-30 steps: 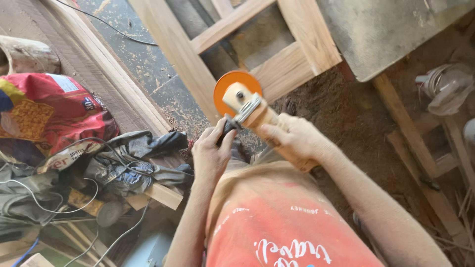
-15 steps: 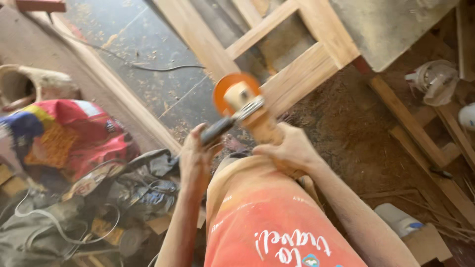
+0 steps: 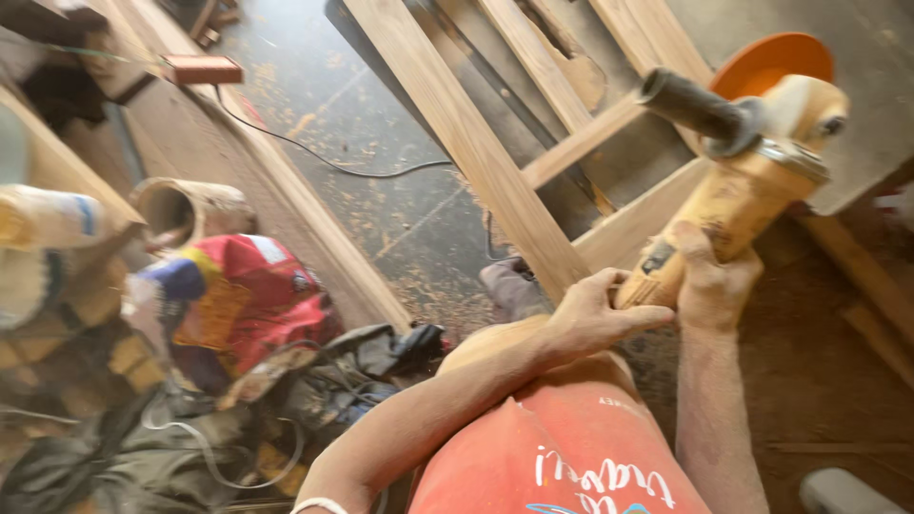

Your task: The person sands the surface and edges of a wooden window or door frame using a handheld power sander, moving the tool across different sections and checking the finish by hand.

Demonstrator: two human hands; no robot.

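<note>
A dust-covered yellow angle grinder (image 3: pixel 752 181) with an orange disc (image 3: pixel 771 59) and a black side handle (image 3: pixel 690 105) is raised at the upper right. My right hand (image 3: pixel 709 276) is closed around its body near the rear. My left hand (image 3: pixel 595 314) touches the rear end of the grinder body with fingers loosely curled; it is off the side handle. A wooden frame of planks (image 3: pixel 476 143) lies on the floor beneath and ahead.
A red and yellow sack (image 3: pixel 233 300), dark cloth and tangled cables (image 3: pixel 286 419) lie on the left. A cut pipe (image 3: pixel 186 209) and a long board (image 3: pixel 286 209) lie beyond. A black cord (image 3: pixel 324 157) crosses the sawdust-strewn floor. A grey slab (image 3: pixel 857 114) sits right.
The grinder has swung up and to the right. My left hand has let go of the side handle and moved to the rear of the body. The view has shifted left.
</note>
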